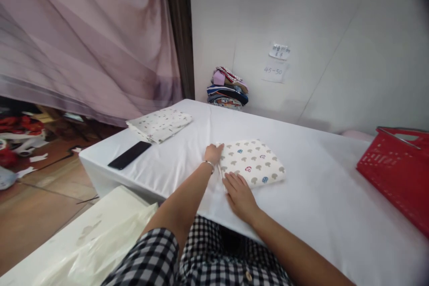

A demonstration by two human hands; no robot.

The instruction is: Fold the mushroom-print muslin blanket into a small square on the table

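Observation:
A folded white cloth [254, 161] printed with grey, blue and red mushrooms lies on the white-covered table [308, 161] in front of me. At its far left corner is my left hand [214, 153], a bracelet on the wrist, with the fingers curled and closed on the cloth's edge. My right hand [240, 195] rests on the near left edge, fingers stretched out and lying over the fabric. A second folded white cloth [164, 121], with a small dark print, sits farther left on the table. Between it and the table's front edge lies a flat black rectangular object [130, 155].
A red plastic basket [398, 170] with a metal handle stands at the right. Stacked folded fabrics [228, 89] are by the wall beyond the table. At lower left is a white surface [100, 219] with a plastic bag [103, 250]. A pink curtain [100, 35] hangs at left.

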